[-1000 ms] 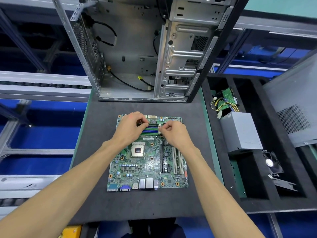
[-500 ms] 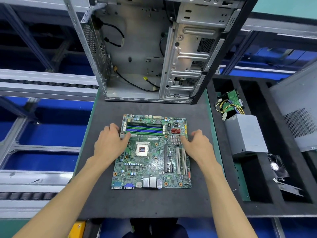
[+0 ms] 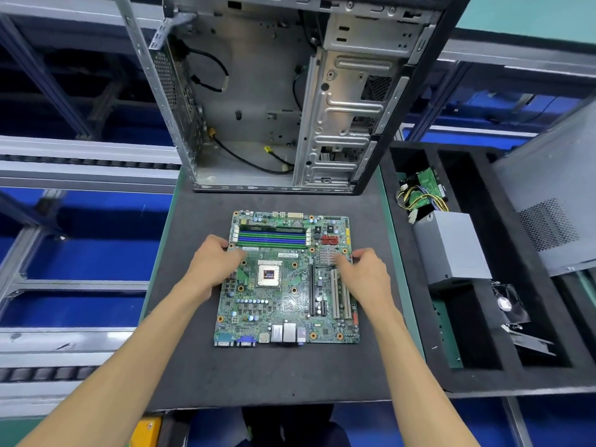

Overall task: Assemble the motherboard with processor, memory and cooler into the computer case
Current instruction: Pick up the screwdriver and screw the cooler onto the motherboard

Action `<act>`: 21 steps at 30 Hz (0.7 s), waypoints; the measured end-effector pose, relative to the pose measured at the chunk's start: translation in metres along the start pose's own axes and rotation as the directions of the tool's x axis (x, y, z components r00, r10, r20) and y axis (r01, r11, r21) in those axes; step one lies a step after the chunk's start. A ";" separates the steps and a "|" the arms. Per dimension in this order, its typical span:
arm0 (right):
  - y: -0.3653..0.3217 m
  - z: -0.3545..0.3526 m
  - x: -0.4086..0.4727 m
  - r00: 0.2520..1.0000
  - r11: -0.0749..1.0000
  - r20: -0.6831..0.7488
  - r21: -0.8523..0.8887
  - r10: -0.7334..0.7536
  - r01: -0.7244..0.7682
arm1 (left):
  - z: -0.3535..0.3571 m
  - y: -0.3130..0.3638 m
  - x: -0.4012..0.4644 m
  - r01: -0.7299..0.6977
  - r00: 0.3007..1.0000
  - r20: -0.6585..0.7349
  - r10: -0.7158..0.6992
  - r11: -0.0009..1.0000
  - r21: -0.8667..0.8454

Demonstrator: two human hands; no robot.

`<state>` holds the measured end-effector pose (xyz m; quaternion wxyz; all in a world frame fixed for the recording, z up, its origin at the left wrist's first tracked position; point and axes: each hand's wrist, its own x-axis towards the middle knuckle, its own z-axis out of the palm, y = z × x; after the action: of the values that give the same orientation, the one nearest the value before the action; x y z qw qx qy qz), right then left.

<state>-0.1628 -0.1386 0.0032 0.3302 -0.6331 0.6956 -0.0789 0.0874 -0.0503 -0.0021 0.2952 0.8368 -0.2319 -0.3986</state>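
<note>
Motherboard [image 3: 287, 282] — lay flat on dark tabletop [image 3: 264, 372], just before open computer case [image 3: 274, 101]. Left hand [image 3: 215, 262] curled on left edge, right hand [image 3: 366, 274] curled on right edge — apparently gripped for lifting. Processor [image 3: 268, 273] seated; cooler absent.

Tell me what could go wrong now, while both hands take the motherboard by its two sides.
1. The processor sits bare in its socket with no cooler; a tilt or a stray finger might harm it.
2. The right hand lies over the small heatsink and slots, so pressure there could flex the motherboard.
3. Loose cables in the computer case could get trapped beneath.
</note>
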 end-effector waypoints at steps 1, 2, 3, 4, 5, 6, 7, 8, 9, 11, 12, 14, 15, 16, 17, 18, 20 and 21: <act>0.001 -0.002 0.002 1.000 1.000 -0.020 0.016 0.005 -0.005 | 0.002 0.003 0.001 -0.003 1.000 -0.009 0.003 0.999 -0.037; 0.001 -0.004 0.004 0.999 1.000 -0.040 0.028 0.009 -0.007 | 0.004 0.005 0.003 -0.013 1.000 -0.010 0.012 0.998 -0.058; 0.002 -0.006 0.006 0.998 0.999 -0.055 0.033 0.008 -0.007 | 0.006 0.007 0.004 -0.020 1.000 -0.003 0.020 0.998 -0.052; 0.003 -0.007 0.007 0.998 0.999 -0.061 0.033 0.003 -0.001 | 0.008 0.008 0.005 -0.026 1.000 0.009 0.026 0.999 -0.026; 0.004 -0.008 0.007 0.998 1.000 -0.057 0.028 -0.006 0.007 | 0.008 0.008 0.006 -0.029 0.999 0.019 0.029 1.000 0.005; 0.004 -0.008 0.007 0.999 1.000 -0.048 0.020 -0.018 0.019 | 0.008 0.008 0.006 -0.027 0.999 0.024 0.026 0.999 0.030; 0.004 -0.009 0.006 0.999 0.999 -0.038 0.013 -0.030 0.030 | 0.006 0.008 0.006 -0.028 0.999 0.025 0.026 0.998 0.053; 0.004 -0.011 0.004 0.999 0.999 -0.030 0.011 -0.043 0.044 | 0.003 0.009 0.005 -0.038 0.999 0.027 0.036 0.995 0.094; 0.005 -0.013 0.003 0.998 0.998 -0.027 0.015 -0.060 0.060 | 0.001 0.010 0.004 -0.060 0.998 0.022 0.057 0.984 0.168; 0.008 -0.021 -0.002 0.995 0.995 -0.039 0.043 -0.089 0.091 | -0.002 0.015 0.003 -0.113 0.992 -0.023 0.128 0.934 0.339; 0.011 -0.026 -0.004 0.995 0.994 -0.050 0.063 -0.091 0.094 | -0.001 0.022 0.001 -0.147 0.982 -0.058 0.182 0.912 0.383; 0.018 -0.040 -0.008 0.994 0.993 -0.081 0.092 -0.071 0.078 | 0.009 0.042 -0.009 -0.280 0.939 -0.084 0.334 0.883 0.378; 0.023 -0.047 -0.010 0.993 0.992 -0.099 0.102 -0.060 0.070 | 0.016 0.055 -0.017 -0.364 0.911 -0.061 0.408 0.866 0.343; 0.030 -0.057 -0.012 0.992 0.992 -0.119 0.114 -0.046 0.060 | 0.027 0.071 -0.026 -0.448 0.879 -0.021 0.476 0.841 0.302; 0.036 -0.065 -0.013 0.991 0.991 -0.130 0.122 -0.037 0.053 | 0.038 0.084 -0.035 -0.514 0.849 0.020 0.529 0.816 0.265; 0.041 -0.072 -0.014 0.990 0.991 -0.136 0.126 -0.032 0.049 | 0.047 0.095 -0.045 -0.562 0.823 0.059 0.565 0.794 0.233; 0.057 -0.090 -0.016 0.986 0.988 -0.168 0.151 -0.010 0.036 | 0.074 0.116 -0.065 -0.628 0.778 0.149 0.611 0.759 0.168; 0.066 -0.099 -0.016 0.983 0.986 -0.185 0.164 0.000 0.031 | 0.088 0.125 -0.075 -0.643 0.763 0.193 0.616 0.755 0.132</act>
<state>-0.2730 -0.1420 0.0509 0.3154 -0.5988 0.7093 -0.1972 -0.0453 -0.1211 0.0778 0.3141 0.7042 -0.5570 -0.3085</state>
